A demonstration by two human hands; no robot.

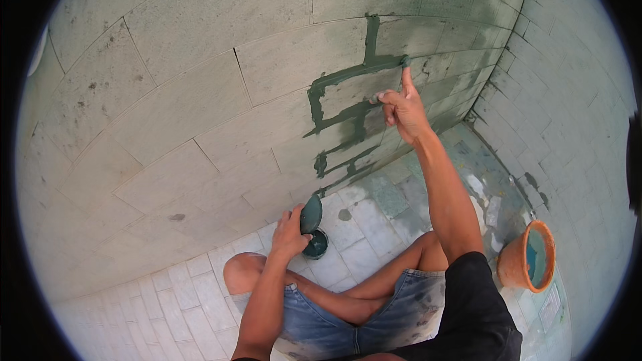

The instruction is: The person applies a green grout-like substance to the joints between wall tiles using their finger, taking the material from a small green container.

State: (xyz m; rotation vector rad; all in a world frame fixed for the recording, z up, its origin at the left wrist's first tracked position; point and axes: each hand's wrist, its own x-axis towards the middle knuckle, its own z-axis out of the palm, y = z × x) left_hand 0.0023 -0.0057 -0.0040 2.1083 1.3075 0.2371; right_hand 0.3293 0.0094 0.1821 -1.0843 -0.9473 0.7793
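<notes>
On the tiled wall, my right hand reaches up with its index finger stretched out. That fingertip touches the end of a wet dark green grout line along a tile joint. The thumb points left and the other fingers are partly curled, with nothing held. Lower down, my left hand grips a dark green, oval, shallow piece, tilted up; its exact kind I cannot make out. Just under it a small round pot of dark green paste stands on the floor, partly covered by that hand.
An orange bucket with bluish-green contents stands tilted at the right. Whitish scraps lie near it by the right-hand wall. Pale tiles cover the floor. My crossed legs are close below the pot.
</notes>
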